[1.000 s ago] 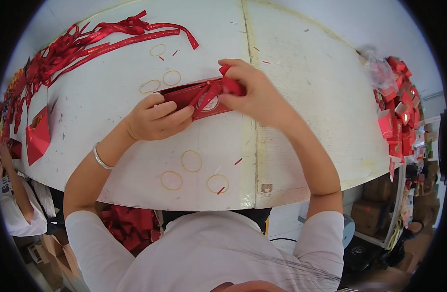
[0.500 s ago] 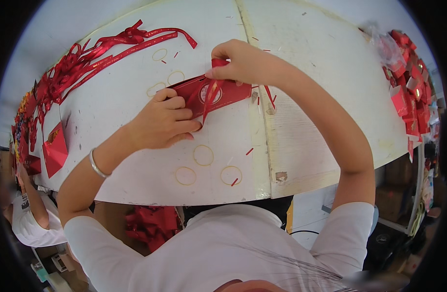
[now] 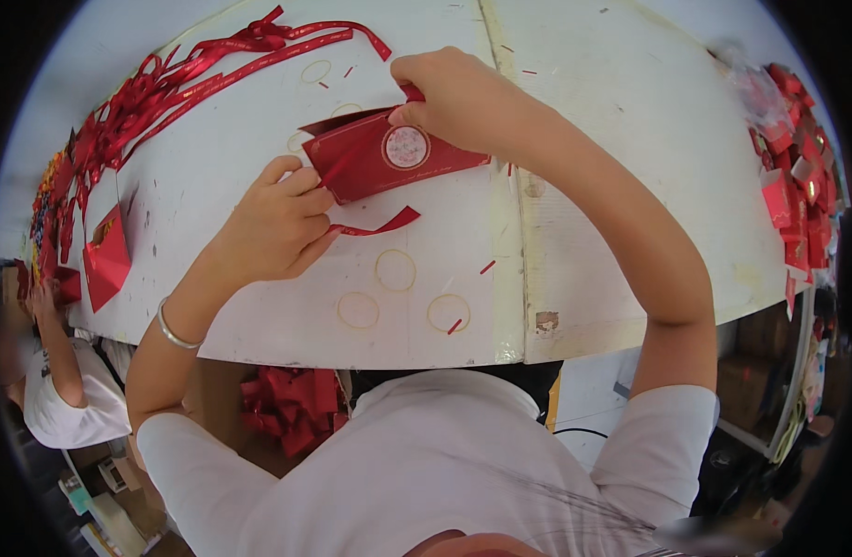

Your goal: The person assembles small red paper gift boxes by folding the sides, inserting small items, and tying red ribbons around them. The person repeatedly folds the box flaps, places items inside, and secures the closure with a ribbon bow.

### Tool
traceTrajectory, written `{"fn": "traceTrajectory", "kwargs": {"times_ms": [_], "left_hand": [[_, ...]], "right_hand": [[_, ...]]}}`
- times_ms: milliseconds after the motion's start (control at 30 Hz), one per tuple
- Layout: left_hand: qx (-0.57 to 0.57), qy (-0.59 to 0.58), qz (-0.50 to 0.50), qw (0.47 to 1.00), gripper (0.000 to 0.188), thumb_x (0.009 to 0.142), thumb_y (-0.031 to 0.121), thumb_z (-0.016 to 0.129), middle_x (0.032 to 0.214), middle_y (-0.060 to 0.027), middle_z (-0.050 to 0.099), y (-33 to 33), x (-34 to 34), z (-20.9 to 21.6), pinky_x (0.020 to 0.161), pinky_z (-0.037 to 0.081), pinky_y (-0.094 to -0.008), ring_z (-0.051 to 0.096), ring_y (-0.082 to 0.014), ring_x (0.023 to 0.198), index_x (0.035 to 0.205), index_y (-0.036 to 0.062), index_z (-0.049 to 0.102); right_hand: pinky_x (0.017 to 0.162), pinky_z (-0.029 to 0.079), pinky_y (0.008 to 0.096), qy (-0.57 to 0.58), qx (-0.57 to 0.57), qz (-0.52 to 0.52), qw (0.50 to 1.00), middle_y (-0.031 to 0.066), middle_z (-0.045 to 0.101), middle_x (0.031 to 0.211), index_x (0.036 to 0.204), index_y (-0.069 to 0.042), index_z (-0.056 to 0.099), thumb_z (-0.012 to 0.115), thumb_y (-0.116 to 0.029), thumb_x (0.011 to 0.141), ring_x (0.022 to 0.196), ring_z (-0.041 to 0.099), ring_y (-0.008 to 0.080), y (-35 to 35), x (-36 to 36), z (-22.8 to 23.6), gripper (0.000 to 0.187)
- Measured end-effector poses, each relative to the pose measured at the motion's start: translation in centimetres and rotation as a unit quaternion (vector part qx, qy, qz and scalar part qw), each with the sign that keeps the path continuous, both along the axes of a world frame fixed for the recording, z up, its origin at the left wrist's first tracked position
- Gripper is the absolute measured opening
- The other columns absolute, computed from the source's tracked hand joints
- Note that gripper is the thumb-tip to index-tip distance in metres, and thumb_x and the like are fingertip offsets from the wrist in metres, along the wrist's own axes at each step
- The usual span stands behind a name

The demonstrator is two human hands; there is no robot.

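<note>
A flat red paper envelope with a round pale seal (image 3: 389, 158) lies on the white bench (image 3: 630, 139), at 12 o'clock from the person's chest. The right hand (image 3: 449, 88) pinches its upper right corner closed; the left hand (image 3: 277, 223), at the envelope's 8 o'clock, curls on its left edge and a short red ribbon strip (image 3: 379, 226). Compared with half a second ago, the envelope's sealed face now shows fully and the ribbon end trails free below it, so the wrapping seems undone or unfinished. Rubber bands (image 3: 395, 270) lie at 6 o'clock, loose red ribbons (image 3: 194, 79) at 10 o'clock, red packets (image 3: 797, 195) at 3 o'clock.
</note>
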State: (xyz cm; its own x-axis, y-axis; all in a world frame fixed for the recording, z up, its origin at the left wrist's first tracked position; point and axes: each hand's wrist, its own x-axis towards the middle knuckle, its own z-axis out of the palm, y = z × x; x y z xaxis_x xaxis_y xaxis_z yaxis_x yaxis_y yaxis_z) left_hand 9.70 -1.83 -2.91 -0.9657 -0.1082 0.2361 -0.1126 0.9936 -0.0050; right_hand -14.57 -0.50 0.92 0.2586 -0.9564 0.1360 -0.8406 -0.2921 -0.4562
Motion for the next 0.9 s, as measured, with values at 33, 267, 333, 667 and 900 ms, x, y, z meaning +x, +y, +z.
{"fn": "traceTrajectory", "kwargs": {"times_ms": [33, 267, 333, 667, 900], "left_hand": [[-0.008, 0.006, 0.005, 1.0, 0.022, 0.062, 0.02, 0.068, 0.07, -0.0037, 0.049, 0.2, -0.1, -0.1, 0.082, 0.036, -0.0407, 0.045, -0.0237, 0.075, 0.054, 0.0057, 0.054], [0.111, 0.15, 0.114, 0.976, 0.035, 0.082, 0.03, 0.062, 0.117, -0.0176, 0.056, 4.9, 0.6, 1.2, 0.093, 0.04, -0.0464, 0.056, -0.031, 0.105, 0.103, 0.0025, 0.061], [0.113, 0.247, 0.222, 0.937, 0.037, 0.079, 0.032, 0.066, 0.108, -0.0159, 0.059, 4.5, -0.1, 2.4, 0.084, 0.045, -0.0392, 0.059, -0.0295, 0.097, 0.102, 0.0035, 0.06], [0.615, 0.188, 0.403, 0.651, 0.033, 0.09, 0.031, 0.057, 0.078, -0.0057, 0.063, 2.3, -4.8, 0.4, 0.064, 0.049, -0.0289, 0.059, -0.0141, 0.067, 0.1, 0.0, 0.06], [0.583, 0.126, 0.357, 0.719, 0.018, 0.088, 0.017, 0.059, 0.065, -0.002, 0.057, 1.1, -3.3, 0.9, 0.056, 0.045, -0.0236, 0.052, -0.0075, 0.058, 0.083, 0.0001, 0.061]], "right_hand": [[0.06, 0.043, 0.0406, 0.011, -0.011, 0.004, 1.0, 0.0186, 0.058, 0.072, 0.077, 0.003, 0.051, 0.065, -0.018, 0.08, 0.065, 0.053, 0.0344, -0.3, 0.2, 0.1, 0.026], [0.06, 0.042, 0.0418, 0.003, -0.021, -0.008, 1.0, 0.0191, 0.056, 0.067, 0.071, 0.004, 0.049, 0.062, -0.015, 0.082, 0.063, 0.053, 0.0349, -0.3, 0.9, -0.2, 0.026], [0.06, 0.043, 0.042, 0.029, -0.002, -0.021, 0.999, 0.0195, 0.055, 0.066, 0.07, 0.004, 0.049, 0.061, -0.014, 0.083, 0.064, 0.053, 0.035, 0.4, 1.6, 0.4, 0.025], [0.056, 0.043, 0.0419, 0.058, -0.059, -0.048, 0.995, 0.0186, 0.055, 0.061, 0.07, 0.002, 0.049, 0.059, -0.013, 0.084, 0.058, 0.053, 0.0352, 2.5, 0.7, -0.4, 0.023], [0.058, 0.046, 0.0394, 0.021, -0.01, -0.041, 0.999, 0.0171, 0.058, 0.066, 0.075, 0.0, 0.055, 0.063, -0.017, 0.081, 0.063, 0.058, 0.0323, 2.8, 0.0, 0.2, 0.019]]}}
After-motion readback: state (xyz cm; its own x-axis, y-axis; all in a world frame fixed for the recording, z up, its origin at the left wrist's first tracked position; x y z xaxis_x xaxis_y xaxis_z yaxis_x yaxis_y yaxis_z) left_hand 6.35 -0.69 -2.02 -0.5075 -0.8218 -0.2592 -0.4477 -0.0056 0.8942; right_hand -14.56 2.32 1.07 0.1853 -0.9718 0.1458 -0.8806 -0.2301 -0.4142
